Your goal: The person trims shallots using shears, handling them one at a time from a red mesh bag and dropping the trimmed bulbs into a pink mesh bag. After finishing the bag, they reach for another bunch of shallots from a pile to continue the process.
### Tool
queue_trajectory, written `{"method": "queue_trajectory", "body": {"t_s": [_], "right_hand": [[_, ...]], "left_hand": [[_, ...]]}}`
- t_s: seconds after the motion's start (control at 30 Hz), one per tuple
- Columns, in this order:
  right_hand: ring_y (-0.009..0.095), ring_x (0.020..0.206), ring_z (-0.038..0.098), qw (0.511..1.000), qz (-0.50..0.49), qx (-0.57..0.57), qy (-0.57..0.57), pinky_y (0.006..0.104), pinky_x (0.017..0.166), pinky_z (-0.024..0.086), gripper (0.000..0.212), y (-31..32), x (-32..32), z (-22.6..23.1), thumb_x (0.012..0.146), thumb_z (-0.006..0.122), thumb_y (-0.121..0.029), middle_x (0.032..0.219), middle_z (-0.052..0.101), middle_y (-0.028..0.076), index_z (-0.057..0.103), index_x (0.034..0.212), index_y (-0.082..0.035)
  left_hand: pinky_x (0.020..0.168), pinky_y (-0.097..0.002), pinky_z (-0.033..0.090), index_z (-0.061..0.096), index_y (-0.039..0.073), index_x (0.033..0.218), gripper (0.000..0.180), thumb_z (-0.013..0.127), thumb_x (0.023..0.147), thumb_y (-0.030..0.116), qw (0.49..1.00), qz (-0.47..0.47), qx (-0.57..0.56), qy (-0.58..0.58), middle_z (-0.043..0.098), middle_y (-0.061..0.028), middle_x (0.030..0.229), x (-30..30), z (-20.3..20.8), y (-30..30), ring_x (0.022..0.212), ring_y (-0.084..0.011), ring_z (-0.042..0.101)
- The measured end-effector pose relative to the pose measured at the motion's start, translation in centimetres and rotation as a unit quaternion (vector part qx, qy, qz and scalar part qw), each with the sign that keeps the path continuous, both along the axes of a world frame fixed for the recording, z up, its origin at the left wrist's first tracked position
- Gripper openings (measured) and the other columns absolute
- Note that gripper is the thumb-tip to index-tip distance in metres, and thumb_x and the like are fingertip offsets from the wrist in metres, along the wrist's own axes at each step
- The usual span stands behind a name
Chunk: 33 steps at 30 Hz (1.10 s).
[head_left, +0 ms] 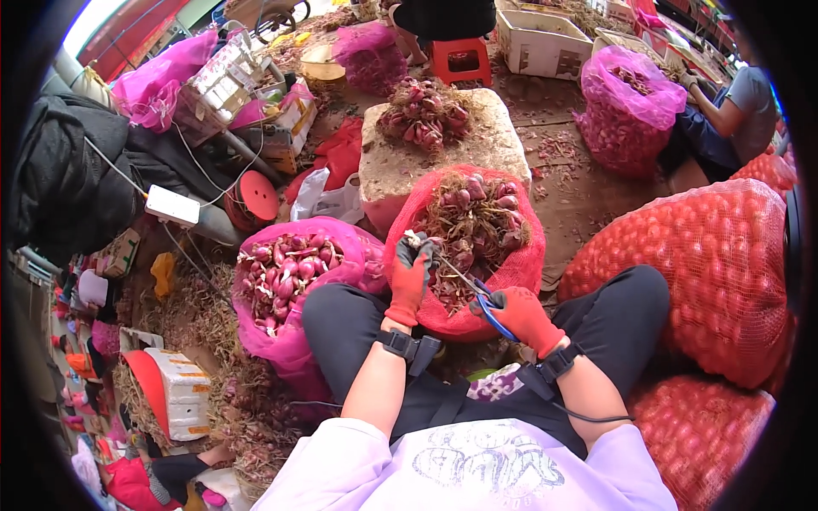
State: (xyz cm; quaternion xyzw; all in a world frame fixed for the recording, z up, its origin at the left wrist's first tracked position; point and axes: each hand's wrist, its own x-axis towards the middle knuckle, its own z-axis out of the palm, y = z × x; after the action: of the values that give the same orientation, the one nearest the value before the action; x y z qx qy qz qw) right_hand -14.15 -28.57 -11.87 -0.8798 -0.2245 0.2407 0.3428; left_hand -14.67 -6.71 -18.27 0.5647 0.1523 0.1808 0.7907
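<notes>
1. Shallots (467,243), or something very close to them, are bunched with dry stalks in the open red mesh sack (535,277) between the person's knees. More sit loose in the pink mesh sack (256,328) just left of the red one, and another stalky heap (426,115) is on the pale, blocky bench (490,149) just beyond it.

2. Left hand (411,277), gloved, is over the red sack's left rim, fingertips pinched on a small pale piece (412,238). Could well be part of a shallot, but it's tiny and half covered from up here, so don't quote me.

3. Right hand (524,317), also gloved, is at the red sack's near right edge, curled round the blue handles of some scissors (491,312). Blades point up-left, toward the other hand.

4. Handling, my guess: each bulb is light and firm, papery skin a bit slippery, and it'd bruise or nick if squeezed hard or caught by a blade. Stalks look dry and bendy, likely tangly. I'd hold the fat part of the bulb, fingers clear of the stalk end. A whole sack would be heavy and saggy.

5. Writing: there's big faded lettering on the lilac shirt (486,460) on the near side of the red sack. The white box (186,393) way off to its left has orange strips, too small to make out. No label that I can spot on the red sack itself.
</notes>
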Motion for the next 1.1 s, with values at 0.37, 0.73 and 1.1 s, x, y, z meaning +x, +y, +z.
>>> {"method": "queue_trajectory", "body": {"t_s": [0.37,0.73,1.1], "right_hand": [[0.035,0.070,0.059,0.997,0.006,-0.035,-0.067,0.0429,0.063,0.045,0.049,0.3,0.3,1.0,0.079,0.054,-0.053,0.069,0.060,0.018,0.067,0.073,-0.006],[0.035,0.075,0.061,0.989,-0.013,-0.092,-0.114,0.0419,0.068,0.048,0.049,0.9,0.1,-1.6,0.080,0.051,-0.049,0.075,0.063,0.019,0.065,0.073,-0.002],[0.031,0.068,0.064,0.999,-0.032,0.016,0.023,0.0401,0.064,0.050,0.048,0.8,1.6,-5.8,0.078,0.056,-0.045,0.069,0.063,0.018,0.065,0.072,0.001]], "left_hand": [[0.075,-0.0229,0.049,0.053,0.002,0.111,0.027,0.041,0.088,-0.001,0.998,-0.043,-0.008,-0.044,0.057,0.0009,0.086,0.0,-0.6,0.1,0.076,-0.0064,0.055],[0.081,-0.0229,0.046,0.051,0.000,0.107,0.023,0.046,0.085,-0.004,1.000,-0.016,-0.016,0.011,0.060,-0.0062,0.099,0.0,-0.3,-1.5,0.088,-0.0120,0.059],[0.077,-0.0223,0.046,0.048,0.001,0.112,0.030,0.048,0.083,-0.006,0.972,0.015,0.232,0.035,0.060,-0.0059,0.100,0.0,-3.3,-0.9,0.089,-0.0107,0.057]]}}
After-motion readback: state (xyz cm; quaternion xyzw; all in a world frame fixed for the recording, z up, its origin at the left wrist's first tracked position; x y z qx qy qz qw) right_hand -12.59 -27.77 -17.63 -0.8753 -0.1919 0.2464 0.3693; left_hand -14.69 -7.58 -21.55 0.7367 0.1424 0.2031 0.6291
